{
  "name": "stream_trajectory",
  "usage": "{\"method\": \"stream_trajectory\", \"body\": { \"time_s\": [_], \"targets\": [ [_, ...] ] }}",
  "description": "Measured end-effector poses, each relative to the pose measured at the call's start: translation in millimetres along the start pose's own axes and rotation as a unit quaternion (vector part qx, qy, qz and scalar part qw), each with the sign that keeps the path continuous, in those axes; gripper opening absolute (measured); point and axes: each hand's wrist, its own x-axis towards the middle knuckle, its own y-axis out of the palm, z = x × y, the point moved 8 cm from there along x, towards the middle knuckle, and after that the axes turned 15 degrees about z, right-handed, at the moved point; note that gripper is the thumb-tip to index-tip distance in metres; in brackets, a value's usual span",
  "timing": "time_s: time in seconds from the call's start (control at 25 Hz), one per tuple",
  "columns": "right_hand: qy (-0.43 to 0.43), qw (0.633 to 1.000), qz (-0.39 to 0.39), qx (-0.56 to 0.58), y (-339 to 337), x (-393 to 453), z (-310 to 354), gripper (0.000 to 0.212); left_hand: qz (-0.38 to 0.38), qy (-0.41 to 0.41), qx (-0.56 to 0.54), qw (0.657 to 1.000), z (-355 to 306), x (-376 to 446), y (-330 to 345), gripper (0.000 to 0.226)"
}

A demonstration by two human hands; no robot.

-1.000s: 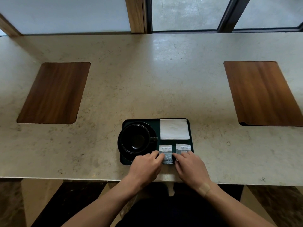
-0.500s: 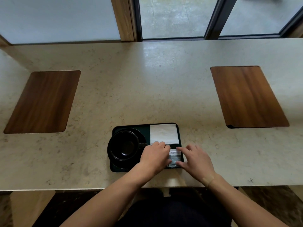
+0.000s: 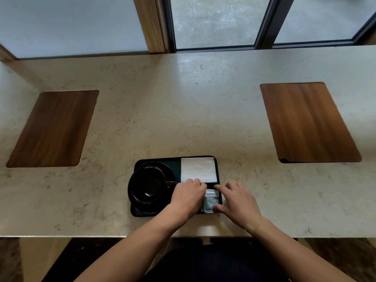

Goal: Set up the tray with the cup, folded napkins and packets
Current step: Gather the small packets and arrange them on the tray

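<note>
The main risk, as I judge it, is at the lower right corner of the dark tray (image 3: 156, 159), which sits low and centre in the frame close to the near edge of the counter (image 3: 183, 110): the packet (image 3: 211, 201) lies flat there between both hands, and a careless nudge could slide it over the shallow rim or skew it against the napkin (image 3: 198, 169). The left hand (image 3: 188, 198) rests knuckles-up over the tray's lower middle with its fingers curled under; whether they pinch a second packet beneath cannot be told. The right hand (image 3: 237, 202) is spread loose, the forefinger touching the packet's upper edge and the thumb at its lower corner, steadying it, not gripping. A heavy left wrist could also knock the cup (image 3: 147, 184), whose handle points toward that hand. The packet looks thin, glossy and slippery, pale with printed lettering; the napkin is a soft white folded rectangle in the tray's upper right, light enough to shift easily. The cup is round, black and glazed, standing on a matching saucer (image 3: 171, 171) at the tray's left. The counter is smooth mottled beige stone, with two rounded wooden inlays (image 3: 53, 129) at left and right.
</note>
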Motion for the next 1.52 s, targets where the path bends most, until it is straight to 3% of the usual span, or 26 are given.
{"method": "stream_trajectory", "body": {
  "time_s": [0.6,0.84,1.0,1.52],
  "targets": [
    [-0.030,1.000,-0.010,0.000,-6,8,2,0.050,-0.015,0.017,0.025,0.999,2,6,6,0.036],
    [-0.029,0.999,-0.009,0.014,-6,7,2,0.046,-0.018,0.030,0.062,0.997,1,-1,-4,0.017],
    [-0.028,0.999,-0.012,0.015,-8,8,0,0.046,0.002,0.054,0.087,0.995,-1,-10,4,0.023],
    [-0.032,0.999,-0.017,0.023,-10,11,0,0.039,-0.011,0.088,0.057,0.994,-5,-14,6,0.024]
  ]
}}
